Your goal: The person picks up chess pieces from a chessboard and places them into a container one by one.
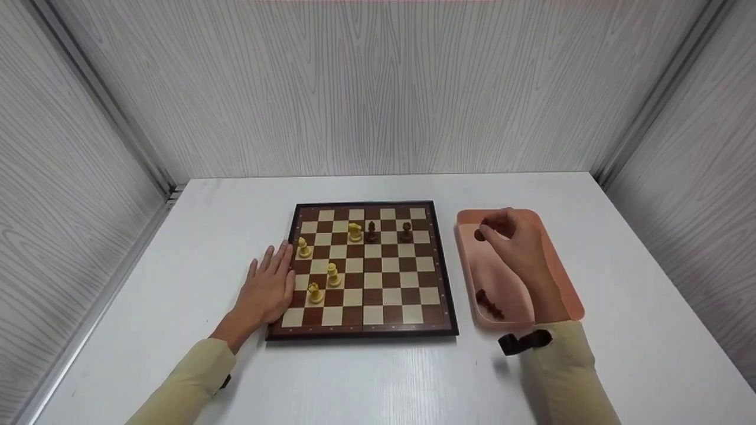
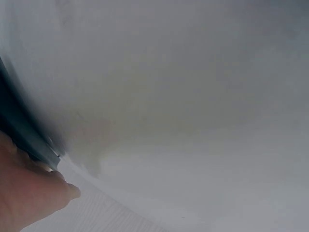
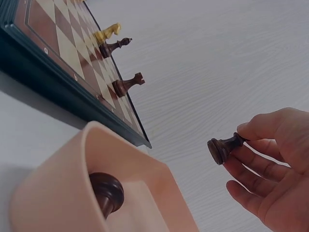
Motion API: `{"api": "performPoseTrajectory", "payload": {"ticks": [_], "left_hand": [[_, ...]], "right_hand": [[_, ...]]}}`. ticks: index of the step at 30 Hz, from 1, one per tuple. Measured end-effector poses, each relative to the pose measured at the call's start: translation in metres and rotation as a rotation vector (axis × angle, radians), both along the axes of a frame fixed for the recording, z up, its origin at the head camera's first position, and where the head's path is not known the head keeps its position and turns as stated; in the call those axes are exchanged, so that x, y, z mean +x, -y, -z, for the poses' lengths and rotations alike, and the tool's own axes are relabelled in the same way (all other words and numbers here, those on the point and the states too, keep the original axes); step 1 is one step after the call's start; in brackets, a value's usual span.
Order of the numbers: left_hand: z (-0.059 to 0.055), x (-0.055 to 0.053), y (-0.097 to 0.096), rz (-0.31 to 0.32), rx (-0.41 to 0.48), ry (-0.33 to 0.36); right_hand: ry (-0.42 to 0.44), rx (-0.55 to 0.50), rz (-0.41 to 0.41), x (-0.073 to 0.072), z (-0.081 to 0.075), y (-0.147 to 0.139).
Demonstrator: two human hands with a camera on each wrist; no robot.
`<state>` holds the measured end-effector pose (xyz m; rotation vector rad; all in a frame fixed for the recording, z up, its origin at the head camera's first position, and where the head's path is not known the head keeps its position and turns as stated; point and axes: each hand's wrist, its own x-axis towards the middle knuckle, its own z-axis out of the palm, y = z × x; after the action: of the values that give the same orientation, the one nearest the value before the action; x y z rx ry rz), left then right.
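My right hand (image 1: 520,245) pinches a dark brown chess piece (image 3: 223,147) between thumb and fingers, over the pink tray (image 1: 549,236). Its round base faces outward, while the fingertips cover its top. Another dark chess piece (image 1: 489,304) lies on its side in the near end of the tray. Fingers stretched out, my left hand (image 1: 269,292) rests along the left edge of the chessboard (image 1: 393,316). On the board stand a dark rook (image 3: 126,84), a dark bishop (image 3: 115,46), a yellow knight (image 1: 354,231) and several other yellow pieces.
The board and the tray lie side by side on a white table (image 1: 378,378), with a narrow gap between them. Grey wood-grain panels (image 1: 378,88) enclose the table at the back and on both sides. The tray has raised walls.
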<state>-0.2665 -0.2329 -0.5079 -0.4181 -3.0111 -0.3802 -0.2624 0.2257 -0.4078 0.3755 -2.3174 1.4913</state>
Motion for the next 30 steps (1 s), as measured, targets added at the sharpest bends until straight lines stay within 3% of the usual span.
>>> {"api": "performPoseTrajectory", "payload": {"ticks": [6,11,14,20,30], "left_hand": [[0.0,0.002,0.001,0.0,-0.009,0.009],[-0.001,0.002,0.001,-0.004,-0.001,0.006],[0.0,0.002,0.002,-0.01,-0.002,0.007],[0.0,0.002,0.002,-0.005,-0.004,0.007],[0.001,0.001,-0.001,-0.004,0.001,0.02]], "right_hand": [[-0.039,0.021,0.022,-0.005,0.006,-0.005],[-0.088,0.064,0.095,-0.018,0.024,-0.014],[-0.096,0.072,0.099,-0.026,0.032,-0.018],[-0.035,0.066,0.061,-0.027,0.035,-0.017],[0.048,0.125,0.077,-0.026,0.039,-0.005]]}}
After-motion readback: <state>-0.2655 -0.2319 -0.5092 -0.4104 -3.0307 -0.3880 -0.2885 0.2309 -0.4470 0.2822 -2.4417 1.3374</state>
